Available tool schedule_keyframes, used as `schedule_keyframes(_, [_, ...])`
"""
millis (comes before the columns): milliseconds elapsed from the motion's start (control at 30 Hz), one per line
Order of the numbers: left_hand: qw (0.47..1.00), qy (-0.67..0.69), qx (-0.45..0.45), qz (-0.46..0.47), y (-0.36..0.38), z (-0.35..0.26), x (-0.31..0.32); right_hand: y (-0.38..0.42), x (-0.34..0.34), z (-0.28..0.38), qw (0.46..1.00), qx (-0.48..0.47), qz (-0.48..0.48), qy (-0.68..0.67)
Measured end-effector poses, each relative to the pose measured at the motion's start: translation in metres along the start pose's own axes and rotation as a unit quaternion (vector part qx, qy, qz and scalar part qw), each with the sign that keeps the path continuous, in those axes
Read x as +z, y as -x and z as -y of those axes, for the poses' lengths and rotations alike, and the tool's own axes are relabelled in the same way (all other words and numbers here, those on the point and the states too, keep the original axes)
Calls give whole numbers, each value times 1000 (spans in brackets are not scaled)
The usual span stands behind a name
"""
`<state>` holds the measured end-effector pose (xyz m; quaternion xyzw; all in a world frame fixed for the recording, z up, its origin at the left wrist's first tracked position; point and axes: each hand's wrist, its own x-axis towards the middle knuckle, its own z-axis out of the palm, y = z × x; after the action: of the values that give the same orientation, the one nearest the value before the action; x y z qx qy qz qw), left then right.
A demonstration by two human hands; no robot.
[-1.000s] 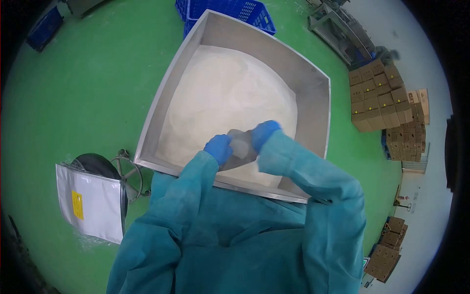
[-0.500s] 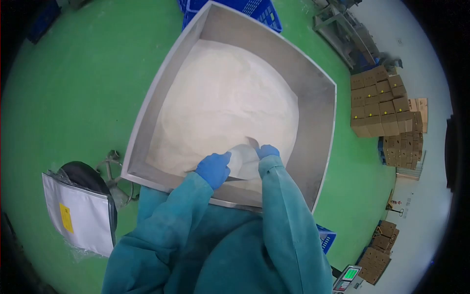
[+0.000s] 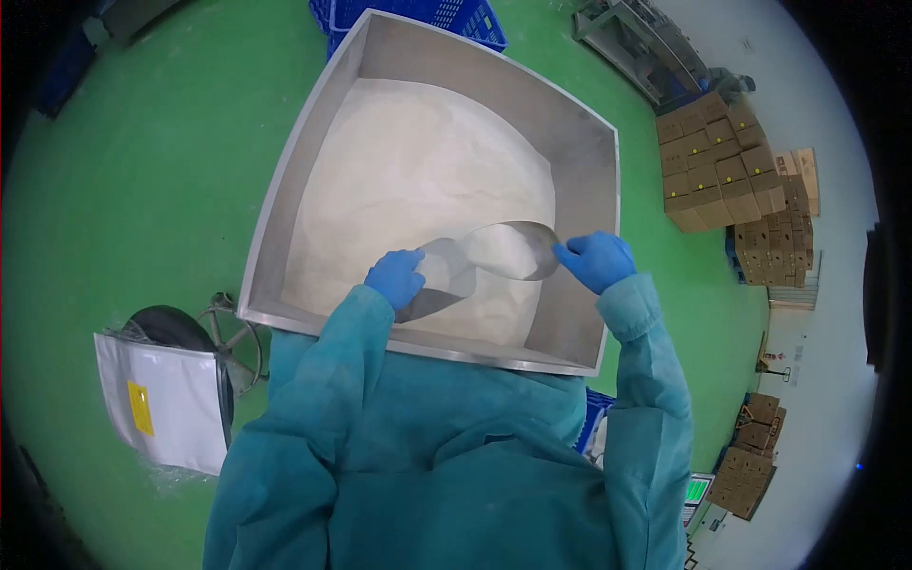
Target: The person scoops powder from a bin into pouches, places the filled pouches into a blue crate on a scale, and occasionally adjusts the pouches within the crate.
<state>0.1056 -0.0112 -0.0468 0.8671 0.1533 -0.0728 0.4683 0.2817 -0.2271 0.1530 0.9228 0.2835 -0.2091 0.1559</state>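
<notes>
A large steel bin (image 3: 581,176) lies before me, holding a broad bed of white powder (image 3: 408,161). My right hand (image 3: 598,260), in a blue glove, grips the right end of a metal scoop (image 3: 543,261) loaded with white powder. The scoop is tilted low over the powder, its left edge close to a greyish pouch (image 3: 439,302). My left hand (image 3: 394,277), also gloved in blue, has its fingers closed on that pouch's left side. Some white shows at the pouch's upper part.
To the left stands a black-seated stool (image 3: 169,328) with a white bag (image 3: 161,399) on it. Blue crates (image 3: 418,17) sit behind the bin. Stacked cartons (image 3: 717,161) line the right wall, and a scale display (image 3: 697,489) shows at lower right.
My right hand has moved right and up, and the scoop now shows a load of powder. The pouch has shifted left and up with my left hand. The view has shifted slightly.
</notes>
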Motion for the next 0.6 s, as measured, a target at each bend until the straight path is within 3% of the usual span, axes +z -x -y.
schedule_keyframes(167, [1000, -9, -11, 23, -2, 5, 0, 6, 13, 66, 973, -159, -88, 141])
schedule_keyframes(267, [1000, 3, -7, 10, 3, 12, 6, 34, -2, 45, 966, -149, -173, 121])
schedule_keyframes(367, [1000, -9, -12, 19, 15, 5, 5, 45, -3, 25, 988, -10, -54, 142])
schedule_keyframes(467, [998, -35, 11, 46, 13, -3, 1, 25, 41, 39, 979, -44, 50, 195])
schedule_keyframes(533, [995, -66, 27, 73, 13, -3, 0, -14, 104, 45, 990, 13, -7, -140])
schedule_keyframes(600, [993, -49, 11, 107, 0, -3, 4, -60, 154, 69, 961, 8, 116, -251])
